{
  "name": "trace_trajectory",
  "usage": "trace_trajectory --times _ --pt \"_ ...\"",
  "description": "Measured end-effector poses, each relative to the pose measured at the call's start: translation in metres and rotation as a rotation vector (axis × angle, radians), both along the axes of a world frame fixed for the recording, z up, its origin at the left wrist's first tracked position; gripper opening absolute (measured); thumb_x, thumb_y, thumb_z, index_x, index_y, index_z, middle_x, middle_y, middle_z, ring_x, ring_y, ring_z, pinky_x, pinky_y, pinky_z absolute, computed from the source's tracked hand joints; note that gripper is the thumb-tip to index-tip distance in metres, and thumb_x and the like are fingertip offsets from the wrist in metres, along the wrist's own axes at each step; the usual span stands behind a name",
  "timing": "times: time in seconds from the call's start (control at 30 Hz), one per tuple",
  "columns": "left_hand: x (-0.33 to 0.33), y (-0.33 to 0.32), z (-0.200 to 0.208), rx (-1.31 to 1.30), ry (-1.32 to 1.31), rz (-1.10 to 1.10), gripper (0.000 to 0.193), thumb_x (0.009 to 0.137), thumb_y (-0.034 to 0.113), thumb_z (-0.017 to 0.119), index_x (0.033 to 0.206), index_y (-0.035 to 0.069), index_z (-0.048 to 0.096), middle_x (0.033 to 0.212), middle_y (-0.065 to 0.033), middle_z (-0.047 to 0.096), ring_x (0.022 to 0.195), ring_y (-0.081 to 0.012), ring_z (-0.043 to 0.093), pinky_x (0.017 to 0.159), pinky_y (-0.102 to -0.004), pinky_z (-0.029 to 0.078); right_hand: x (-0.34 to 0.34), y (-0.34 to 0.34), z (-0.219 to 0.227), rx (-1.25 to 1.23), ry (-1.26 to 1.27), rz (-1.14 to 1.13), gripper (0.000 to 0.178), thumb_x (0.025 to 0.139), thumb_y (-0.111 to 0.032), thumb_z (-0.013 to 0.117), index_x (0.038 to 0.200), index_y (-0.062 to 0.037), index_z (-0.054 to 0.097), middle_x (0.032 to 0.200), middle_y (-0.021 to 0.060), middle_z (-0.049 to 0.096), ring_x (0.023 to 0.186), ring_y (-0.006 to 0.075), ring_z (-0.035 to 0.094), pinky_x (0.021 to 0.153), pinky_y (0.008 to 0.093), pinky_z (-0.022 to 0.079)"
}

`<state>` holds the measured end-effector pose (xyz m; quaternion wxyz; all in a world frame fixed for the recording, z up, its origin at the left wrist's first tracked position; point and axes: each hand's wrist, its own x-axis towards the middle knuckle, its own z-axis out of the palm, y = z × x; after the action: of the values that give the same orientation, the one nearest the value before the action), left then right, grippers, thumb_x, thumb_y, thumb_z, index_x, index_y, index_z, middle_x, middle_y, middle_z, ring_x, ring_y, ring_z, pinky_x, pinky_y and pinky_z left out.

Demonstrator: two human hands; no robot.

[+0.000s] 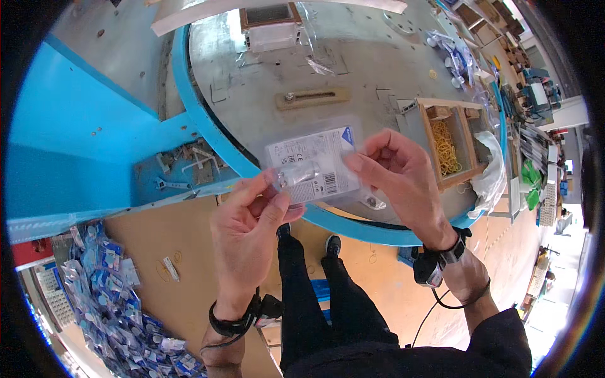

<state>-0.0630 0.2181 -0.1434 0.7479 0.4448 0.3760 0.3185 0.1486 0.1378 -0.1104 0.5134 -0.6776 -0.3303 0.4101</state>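
Between my hands is a clear plastic package with a white printed card [312,142] inside, blue at one corner. My left hand [249,217] pinches its lower left edge, thumb over fingers. My right hand [400,173] grips its right edge between thumb and fingers. A clear, bulging plastic part [297,175] lies across the lower left of the card, close to my left fingertips; whether it belongs to the package I cannot tell. The package is held above the near rim of a round grey table [252,113] with a blue edge.
A wooden divided box [466,142] with yellow rubber bands [445,148] stands at right, beside a white plastic bag [490,170]. A slotted plate [313,97] lies mid-table. Tools, including a wrench [171,184], rest on a blue ledge. Many blue-and-white packages [120,309] are heaped lower left.
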Motion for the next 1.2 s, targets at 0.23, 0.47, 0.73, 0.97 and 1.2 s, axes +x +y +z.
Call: trace_trajectory --times 0.23,0.47,0.73,0.97,1.2 --pt "0.006 0.004 0.017 -0.029 0.008 0.091 0.030 0.093 -0.003 0.068 0.122 -0.007 0.063 0.100 -0.0058 0.063 0.087 -0.0135 0.067 0.080 -0.0308 0.062 0.006 -0.002 0.004 0.040 0.064 -0.009 0.020 0.095 -0.018 0.073 0.097 -0.0004 0.066 0.080 0.0003 0.065 0.070 0.0041 0.057 0.060 0.0201 0.045" --pt "0.018 0.056 -0.008 0.091 0.187 0.068 0.023 0.089 0.006 0.074 0.110 -0.001 0.067 0.091 -0.0030 0.068 0.076 -0.0095 0.063 0.066 -0.0246 0.053 0.017 0.049 -0.024 0.011 0.039 -0.062 0.023 0.093 -0.018 0.074 0.095 0.0037 0.068 0.074 0.0018 0.066 0.063 0.0053 0.056 0.054 0.0213 0.044" --pt "0.047 0.166 -0.032 0.156 0.180 0.053 0.032 0.088 0.011 0.076 0.118 0.001 0.066 0.095 -0.0023 0.070 0.079 -0.0102 0.064 0.069 -0.0242 0.052 0.049 0.140 -0.046 0.086 -0.021 -0.023 0.031 0.091 -0.030 0.076 0.091 0.0001 0.070 0.077 -0.0007 0.064 0.069 0.0061 0.056 0.063 0.0222 0.043" --pt "0.087 0.286 -0.031 0.407 0.108 -0.070 0.042 0.088 0.018 0.075 0.124 -0.001 0.063 0.105 -0.0030 0.068 0.088 -0.0110 0.063 0.085 -0.0241 0.054 0.104 0.239 -0.053 0.204 -0.369 0.036 0.030 0.092 -0.033 0.072 0.095 -0.0035 0.071 0.082 -0.0010 0.066 0.074 0.0071 0.057 0.068 0.0251 0.045" --pt "0.129 0.372 -0.047 0.588 0.277 -0.230 0.043 0.088 0.021 0.076 0.123 0.000 0.064 0.100 -0.0010 0.067 0.091 -0.0106 0.061 0.086 -0.0245 0.052 0.133 0.305 -0.057 0.226 -0.519 0.043 0.030 0.091 -0.033 0.073 0.094 -0.0031 0.071 0.082 -0.0004 0.067 0.073 0.0076 0.058 0.067 0.0259 0.046"
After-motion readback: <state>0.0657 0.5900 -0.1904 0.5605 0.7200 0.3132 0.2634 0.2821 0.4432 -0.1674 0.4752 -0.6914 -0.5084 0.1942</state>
